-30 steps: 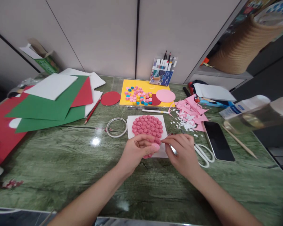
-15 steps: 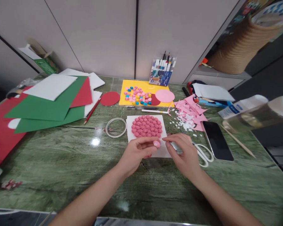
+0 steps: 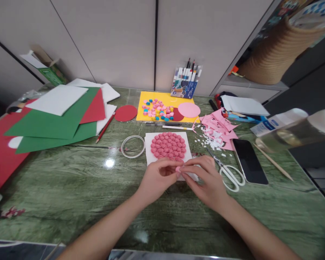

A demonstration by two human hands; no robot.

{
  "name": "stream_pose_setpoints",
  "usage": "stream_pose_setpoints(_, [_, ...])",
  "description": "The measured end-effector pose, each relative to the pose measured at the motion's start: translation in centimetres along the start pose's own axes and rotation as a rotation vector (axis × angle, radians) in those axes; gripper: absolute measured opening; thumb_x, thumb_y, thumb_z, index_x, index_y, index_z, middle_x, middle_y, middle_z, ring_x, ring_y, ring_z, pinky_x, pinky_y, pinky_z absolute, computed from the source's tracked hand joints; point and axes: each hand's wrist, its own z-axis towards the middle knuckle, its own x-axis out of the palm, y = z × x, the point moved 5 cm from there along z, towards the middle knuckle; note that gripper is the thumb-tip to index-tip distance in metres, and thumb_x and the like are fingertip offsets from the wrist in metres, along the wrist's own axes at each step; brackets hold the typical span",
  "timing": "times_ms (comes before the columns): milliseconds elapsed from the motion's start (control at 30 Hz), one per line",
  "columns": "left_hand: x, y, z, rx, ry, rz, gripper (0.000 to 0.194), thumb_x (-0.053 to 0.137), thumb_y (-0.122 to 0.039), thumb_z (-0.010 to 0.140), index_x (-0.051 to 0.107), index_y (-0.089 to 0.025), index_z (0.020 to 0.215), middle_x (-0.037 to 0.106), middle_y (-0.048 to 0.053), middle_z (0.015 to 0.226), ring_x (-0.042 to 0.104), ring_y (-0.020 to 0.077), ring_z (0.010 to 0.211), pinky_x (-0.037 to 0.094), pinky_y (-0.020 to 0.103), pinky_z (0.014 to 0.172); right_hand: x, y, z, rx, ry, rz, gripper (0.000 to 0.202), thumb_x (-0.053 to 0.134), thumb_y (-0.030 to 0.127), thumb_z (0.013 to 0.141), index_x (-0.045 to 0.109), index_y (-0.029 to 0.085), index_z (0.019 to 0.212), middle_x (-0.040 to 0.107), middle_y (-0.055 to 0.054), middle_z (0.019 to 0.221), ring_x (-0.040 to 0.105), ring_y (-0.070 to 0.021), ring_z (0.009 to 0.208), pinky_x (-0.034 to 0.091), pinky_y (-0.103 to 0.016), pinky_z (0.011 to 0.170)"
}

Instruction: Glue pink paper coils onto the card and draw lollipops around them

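Between the thumb and fingers of my left hand (image 3: pixel 158 177) is a small pink piece (image 3: pixel 178 169). My right hand (image 3: pixel 206 178) meets it from the right, its fingertips close together at the piece; whether they grip anything is too small to tell. Just beyond my hands, a white sheet (image 3: pixel 149 151) bears a round cluster of dark pink balls (image 3: pixel 168 144), its near edge partly hidden by my left hand. White-handled scissors (image 3: pixel 230 175) lie to the right of my right hand. A roll of tape (image 3: pixel 133 147) rests left of the sheet.
Farther back, a yellow sheet (image 3: pixel 143 95) holds small coloured balls and paper circles. Pink scraps (image 3: pixel 219 124), a phone (image 3: pixel 250 160) and a wooden stick (image 3: pixel 273 160) lie right. Green sheets (image 3: pixel 48 122) and a red pencil (image 3: pixel 105 127) lie left; markers (image 3: pixel 185 83) stand behind.
My right hand has moved left and slightly down, bringing its fingertips to the pink piece in my left hand. More of the scissors now shows.
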Motion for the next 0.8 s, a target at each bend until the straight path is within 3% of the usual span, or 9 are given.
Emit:
stream_pose_setpoints(367, [0.03,-0.48,-0.10,0.042,-0.033,0.226,0.016,0.065,-0.024,0.073,0.072,-0.016,0.085,0.068,0.006,0.080,0.060,0.0166,0.072,0.047,0.027,0.068,0.48,-0.21,0.04,-0.009,0.090,0.003,0.014,0.060,0.013,0.081,0.061,0.023,0.091,0.062,-0.002,0.090,0.055,-0.0155,0.084,0.035,-0.035,0.079])
stream_pose_setpoints(800, [-0.12,0.09,-0.01,-0.019,-0.008,0.089,0.017,0.068,-0.025,0.071,0.072,-0.017,0.085,0.071,0.006,0.083,0.064,0.0176,0.075,0.049,0.028,0.070,0.33,-0.23,-0.09,0.003,0.059,0.006,0.012,0.060,0.013,0.080,0.060,0.024,0.085,0.062,0.000,0.085,0.057,-0.0146,0.080,0.037,-0.035,0.078])
